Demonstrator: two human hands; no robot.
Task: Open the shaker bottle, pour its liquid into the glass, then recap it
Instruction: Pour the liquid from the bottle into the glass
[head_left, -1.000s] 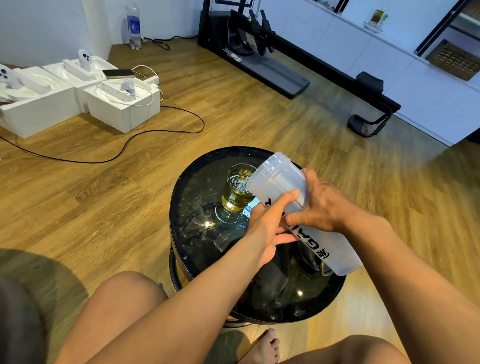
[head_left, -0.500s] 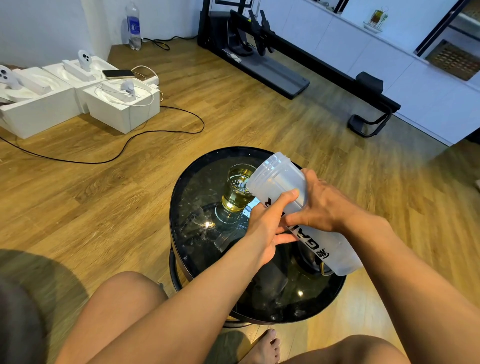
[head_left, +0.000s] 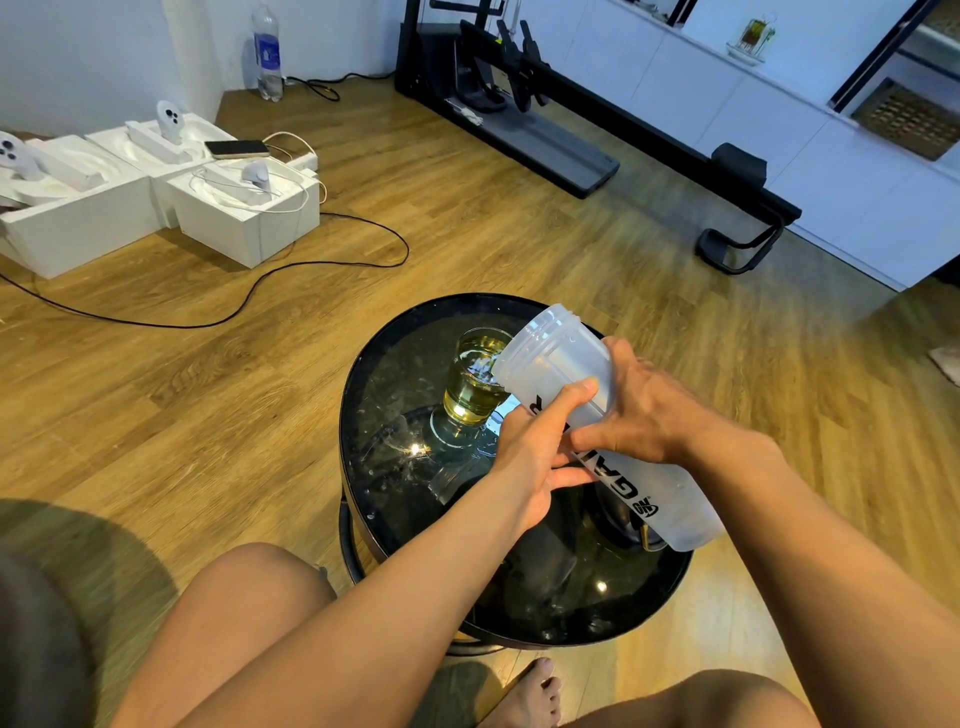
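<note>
A frosted, uncapped shaker bottle (head_left: 558, 358) with black lettering lies tilted, its open mouth over the rim of a clear glass (head_left: 475, 384). The glass stands on a round black glass table (head_left: 395, 374) and holds yellow liquid up to about half its height. My right hand (head_left: 641, 410) grips the bottle's middle from above. My left hand (head_left: 535, 457) holds the bottle from the near side, thumb pressed on its wall. A dark object (head_left: 618, 514), partly hidden under the bottle's base, sits on the table; I cannot tell if it is the cap.
My bare knees and a foot (head_left: 530, 696) are below the table. White foam boxes (head_left: 156, 208) with controllers and a phone lie on the wooden floor at the left, with a black cable (head_left: 311, 265) trailing. A water bottle (head_left: 267, 52) and black exercise equipment (head_left: 571, 114) stand at the back.
</note>
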